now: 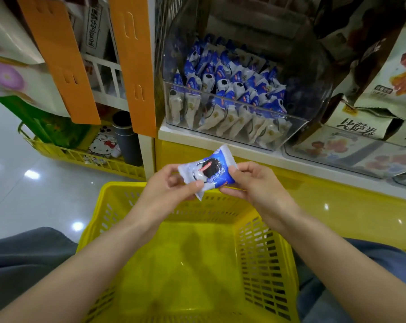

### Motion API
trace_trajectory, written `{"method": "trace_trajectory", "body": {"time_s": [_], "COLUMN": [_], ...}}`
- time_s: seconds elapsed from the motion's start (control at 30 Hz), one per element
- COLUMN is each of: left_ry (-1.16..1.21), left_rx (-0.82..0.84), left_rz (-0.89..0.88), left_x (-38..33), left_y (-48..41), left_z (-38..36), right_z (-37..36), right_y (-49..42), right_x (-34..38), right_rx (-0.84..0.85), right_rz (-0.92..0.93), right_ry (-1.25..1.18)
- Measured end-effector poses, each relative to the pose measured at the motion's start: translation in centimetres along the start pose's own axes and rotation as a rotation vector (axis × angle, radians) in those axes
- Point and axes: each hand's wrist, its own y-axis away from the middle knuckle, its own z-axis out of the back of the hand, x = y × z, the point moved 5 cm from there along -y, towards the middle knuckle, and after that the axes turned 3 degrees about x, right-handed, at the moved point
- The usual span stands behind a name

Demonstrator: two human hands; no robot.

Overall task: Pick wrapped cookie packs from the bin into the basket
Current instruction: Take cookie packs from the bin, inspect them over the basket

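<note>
both hands pinch one cookie pack (208, 173) at mid frame, left hand (169, 185) on its left end, right hand (251, 180) on its right, above the yellow basket (265, 252); the clear bin (232, 89) of packs sits above.

比萨卷 on pale snack bag (360, 117), cookie pack (209, 172) print illegible

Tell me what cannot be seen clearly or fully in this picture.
Head view:
- Held cookie pack: its ends are covered by the left hand and right hand; its print is too blurred to read.
- Clear bin: glare and darkness hide the packs at the back.
- Yellow basket: near side cut off by the bottom edge; forearms cover part of its floor.
</note>
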Motion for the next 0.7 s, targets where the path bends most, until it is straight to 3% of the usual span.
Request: {"method": "trace_trajectory", "body": {"time_s": [0.07,0.2,0.3,0.37,0.43,0.53,0.7], "left_ry": [0.029,0.004,-0.027,-0.128,-0.356,-0.586,-0.548], "left_rx": [-0.071,-0.177,-0.198,-0.219,-0.231,-0.15,0.019], "left_rz": [-0.034,-0.114,-0.146,-0.208,-0.339,-0.475,-0.408], "left_x": [-0.4,-0.6,-0.6,-1.1,-1.9,-2.5,-1.3], "left_y": [-0.1,-0.3,-0.4,-0.3,0.0,0.8,1.0], "left_z": [0.7,1.7,1.9,2.1,2.1,1.2,-0.2], "right_z": [-0.3,-1.1,-1.7,-1.7,-1.7,-2.3,-2.2], "right_y": [0.2,0.6,0.8,0.5,0.3,0.4,0.2], "right_x": [-0.3,-0.9,-1.4,-1.7,-1.5,-0.9,0.0], "right_rx": [0.075,0.217,0.275,0.257,0.216,0.241,0.18], "right_rz": [-0.084,-0.093,-0.085,-0.067,0.042,0.232,0.312], "right_ry": [-0.05,0.179,0.206,0.298,0.564,0.676,0.553]}}
